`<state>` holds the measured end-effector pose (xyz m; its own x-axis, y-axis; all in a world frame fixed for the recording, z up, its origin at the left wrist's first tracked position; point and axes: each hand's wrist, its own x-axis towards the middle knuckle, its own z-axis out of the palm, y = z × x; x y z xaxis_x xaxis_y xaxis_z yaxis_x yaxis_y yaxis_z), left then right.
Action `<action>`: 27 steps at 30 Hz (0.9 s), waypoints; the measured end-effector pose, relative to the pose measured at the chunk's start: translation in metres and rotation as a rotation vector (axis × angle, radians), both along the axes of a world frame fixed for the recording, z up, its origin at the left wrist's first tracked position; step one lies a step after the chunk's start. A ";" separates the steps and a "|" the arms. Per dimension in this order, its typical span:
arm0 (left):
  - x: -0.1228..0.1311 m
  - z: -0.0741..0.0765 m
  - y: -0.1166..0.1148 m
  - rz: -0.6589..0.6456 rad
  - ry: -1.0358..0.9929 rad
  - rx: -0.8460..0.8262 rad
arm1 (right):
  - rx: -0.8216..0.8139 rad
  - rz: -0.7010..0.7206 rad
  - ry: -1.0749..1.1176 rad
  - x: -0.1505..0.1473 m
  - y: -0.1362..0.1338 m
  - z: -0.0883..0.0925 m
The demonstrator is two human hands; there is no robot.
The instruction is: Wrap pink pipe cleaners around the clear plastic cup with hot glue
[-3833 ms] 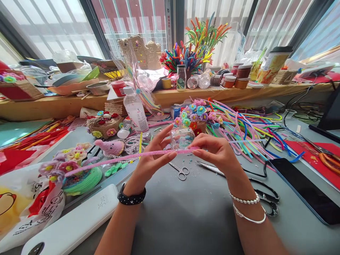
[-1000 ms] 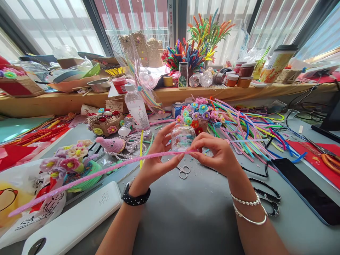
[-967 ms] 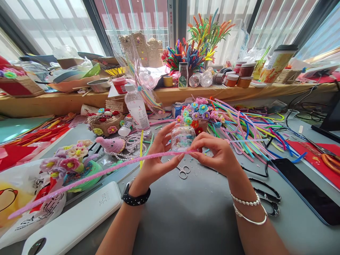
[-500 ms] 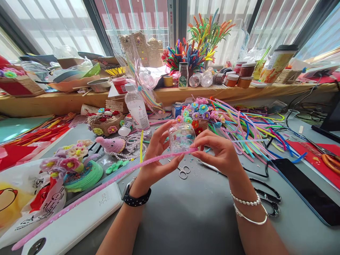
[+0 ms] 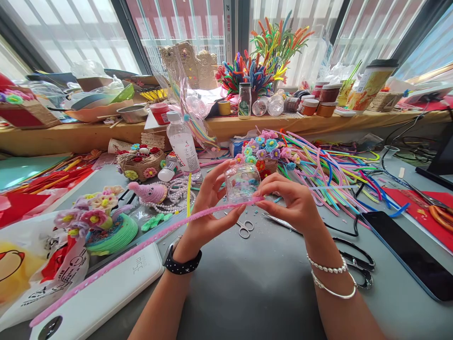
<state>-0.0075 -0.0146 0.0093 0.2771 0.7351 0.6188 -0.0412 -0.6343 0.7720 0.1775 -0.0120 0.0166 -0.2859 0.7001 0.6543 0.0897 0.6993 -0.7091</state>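
Between my two hands is a small clear jar (image 5: 242, 183), raised above the grey table. My left hand (image 5: 212, 208) is wrapped round the jar's left side, thumb below it. A long pink pipe cleaner (image 5: 152, 232) crosses over my left thumb and trails down to the lower left. Its near end is pinched by the thumb and fingers of my right hand (image 5: 288, 200), against the jar's lower right edge. Small silver scissors (image 5: 245, 229) lie on the table just below the jar.
A white power bank (image 5: 116, 288) and crocheted flowers in a green pot (image 5: 111, 231) lie to the left. A water bottle (image 5: 183, 146) stands behind them. To the right are many coloured pipe cleaners (image 5: 329, 174), a black phone (image 5: 406, 255) and orange-handled scissors (image 5: 440, 217).
The trailing far end of the pink pipe cleaner has shifted slightly right and up. Both hands and the jar stay almost where they were.
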 end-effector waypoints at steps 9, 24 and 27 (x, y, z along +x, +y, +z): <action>-0.001 -0.003 0.002 0.015 -0.005 0.038 | -0.024 -0.023 0.002 0.000 0.001 -0.001; -0.004 0.005 0.004 -0.018 0.023 -0.397 | -0.105 -0.070 -0.065 -0.001 0.004 -0.004; -0.003 0.005 0.003 0.016 -0.004 -0.494 | -0.180 -0.054 -0.052 -0.002 0.005 -0.004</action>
<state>-0.0106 -0.0114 0.0144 0.2616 0.9449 0.1966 -0.0384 -0.1934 0.9804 0.1751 -0.0074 0.0123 -0.2749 0.8200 0.5020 0.1640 0.5545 -0.8159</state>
